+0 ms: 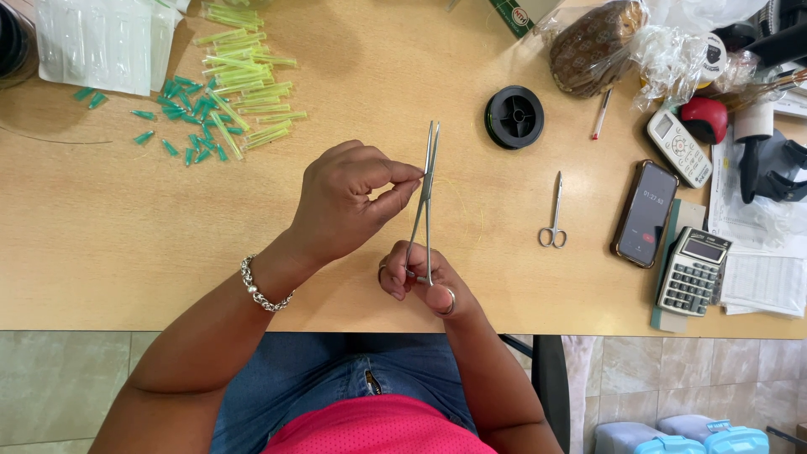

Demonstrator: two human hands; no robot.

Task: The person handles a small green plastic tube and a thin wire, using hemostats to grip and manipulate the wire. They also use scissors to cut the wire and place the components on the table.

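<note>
- The right hand [423, 286] is closed on the ring handles of long metal forceps [427, 202], with fingers through the loops. It sits near the table's front edge, at about 6 o'clock.
- The forceps stand up toward 12 o'clock, their thin tips close together.
- The left hand [353, 197] is mostly curled up. Its thumb and first finger pinch together right at the side of the forceps, near the middle of them.
- A very thin yellow thread [471, 195] loops on the wooden table [126, 244] just to the 3 o'clock side of the forceps. I cannot tell if the pinching fingers hold it.
- Small scissors [554, 217] lie further out at 3 o'clock, then a phone [645, 213] and a calculator [693, 271].
- A black spool [514, 117] sits at 1 o'clock.
- Green caps [187, 126] and yellow-green tubes [245, 76] lie in a heap at 10 o'clock, well apart from the hands.
</note>
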